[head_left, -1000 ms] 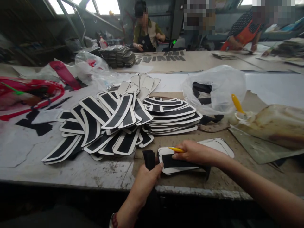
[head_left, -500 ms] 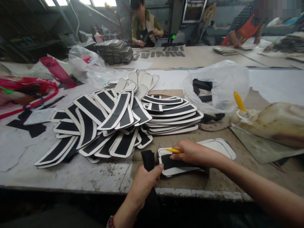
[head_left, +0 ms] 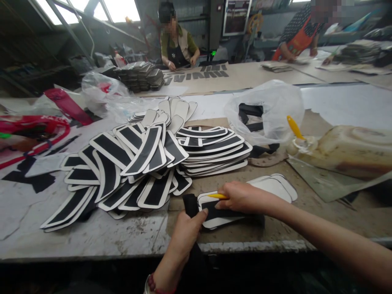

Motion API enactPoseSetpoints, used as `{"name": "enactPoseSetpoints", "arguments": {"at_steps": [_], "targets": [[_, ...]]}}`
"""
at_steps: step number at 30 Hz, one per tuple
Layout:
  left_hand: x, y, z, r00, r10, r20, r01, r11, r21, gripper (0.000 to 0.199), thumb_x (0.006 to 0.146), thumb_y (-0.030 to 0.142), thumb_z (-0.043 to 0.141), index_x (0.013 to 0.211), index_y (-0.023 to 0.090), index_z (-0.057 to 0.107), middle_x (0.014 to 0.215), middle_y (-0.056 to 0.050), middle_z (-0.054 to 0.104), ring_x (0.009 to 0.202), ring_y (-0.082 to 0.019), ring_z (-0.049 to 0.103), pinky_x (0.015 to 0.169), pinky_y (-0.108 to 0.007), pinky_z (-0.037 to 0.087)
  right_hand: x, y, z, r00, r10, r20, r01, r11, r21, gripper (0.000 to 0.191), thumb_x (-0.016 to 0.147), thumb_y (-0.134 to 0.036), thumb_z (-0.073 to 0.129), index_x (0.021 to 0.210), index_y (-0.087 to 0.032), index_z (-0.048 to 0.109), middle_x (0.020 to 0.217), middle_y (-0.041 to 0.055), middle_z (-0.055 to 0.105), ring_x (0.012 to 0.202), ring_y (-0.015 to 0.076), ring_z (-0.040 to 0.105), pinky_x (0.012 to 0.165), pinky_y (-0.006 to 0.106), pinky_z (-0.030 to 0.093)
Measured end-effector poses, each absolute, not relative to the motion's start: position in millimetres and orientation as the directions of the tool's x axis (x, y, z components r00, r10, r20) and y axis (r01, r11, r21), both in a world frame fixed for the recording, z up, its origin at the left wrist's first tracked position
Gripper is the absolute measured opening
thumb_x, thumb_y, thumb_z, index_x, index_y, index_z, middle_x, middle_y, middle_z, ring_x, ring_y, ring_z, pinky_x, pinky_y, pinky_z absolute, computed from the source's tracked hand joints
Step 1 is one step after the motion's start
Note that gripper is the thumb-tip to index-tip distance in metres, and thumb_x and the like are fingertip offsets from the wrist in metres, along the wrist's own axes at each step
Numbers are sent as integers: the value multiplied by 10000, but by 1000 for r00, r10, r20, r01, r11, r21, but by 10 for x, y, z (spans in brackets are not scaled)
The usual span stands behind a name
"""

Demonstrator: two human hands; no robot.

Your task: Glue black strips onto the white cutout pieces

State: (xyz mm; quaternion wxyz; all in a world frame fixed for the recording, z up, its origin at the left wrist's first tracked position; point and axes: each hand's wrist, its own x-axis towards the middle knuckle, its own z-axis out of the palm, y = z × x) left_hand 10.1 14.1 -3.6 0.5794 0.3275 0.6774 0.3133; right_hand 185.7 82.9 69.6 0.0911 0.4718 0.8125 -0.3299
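Note:
On the near part of the bench lies a small stack of white rounded panels [head_left: 269,188], and a black fabric piece [head_left: 216,211] covers the top of its left end. My left hand [head_left: 185,230] is closed on a black fabric strip [head_left: 190,204], its thumb at the left edge of the top panel. The strip hangs below the hand. Held in my right hand [head_left: 241,197] is a slim yellow tool [head_left: 218,196] pointing left; the kind cannot be made out. That hand's fingers press down on the black piece.
Left of centre spreads a big pile of white panels with black strips [head_left: 142,153]. Behind it are plain white panels [head_left: 177,109]. A clear plastic bag [head_left: 283,108] holds black pieces. At right lies a plastic container [head_left: 355,147] with a yellow handle [head_left: 294,126]. Two people work across the bench.
The whole view has shifted a little, so the bench things sit slightly further left. My left thumb remains at the panel's edge, and my right hand still presses the black piece.

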Motion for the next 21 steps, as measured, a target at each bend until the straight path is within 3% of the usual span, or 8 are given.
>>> {"name": "enactPoseSetpoints", "arguments": {"at_steps": [3,9,14,18,21], "targets": [[102,137,-20,-111,804,-585,54,592,804,320,605,429,662,556,170,481,406,53,389,366,-67,326,360,-190,230,2232,736,787,-495,734,-465,861,342,-378,221,779,-404,536,754,-197,610,719,48,633,652,188,562,530,247,311],[137,128,47,-103,784,-612,5,615,788,383,564,450,685,537,181,415,400,71,348,368,-45,279,370,-181,195,3123,471,910,-270,870,-412,940,147,-307,252,867,-379,416,732,-197,525,747,28,614,691,184,573,612,254,369],[153,118,113,-125,785,-606,-19,609,793,413,540,451,727,565,171,424,406,75,361,372,-39,280,381,-174,188,3129,392,779,-138,936,-324,983,89,-161,209,906,-323,381,898,-189,540,891,80,644,808,220,601,693,291,395],[165,95,137,-115,794,-597,-6,600,800,449,521,472,752,556,174,417,381,76,361,353,-47,283,375,-184,198,2967,458,743,-41,955,-294,997,59,51,199,906,-355,436,937,-194,549,883,94,666,827,258,623,612,288,385],[197,64,140,-182,813,-553,22,566,824,420,557,470,748,622,169,462,389,76,379,359,-67,309,376,-193,217,2930,522,758,-73,963,-259,988,104,110,199,898,-360,468,896,-187,567,857,94,674,787,249,636,535,263,346]]}}
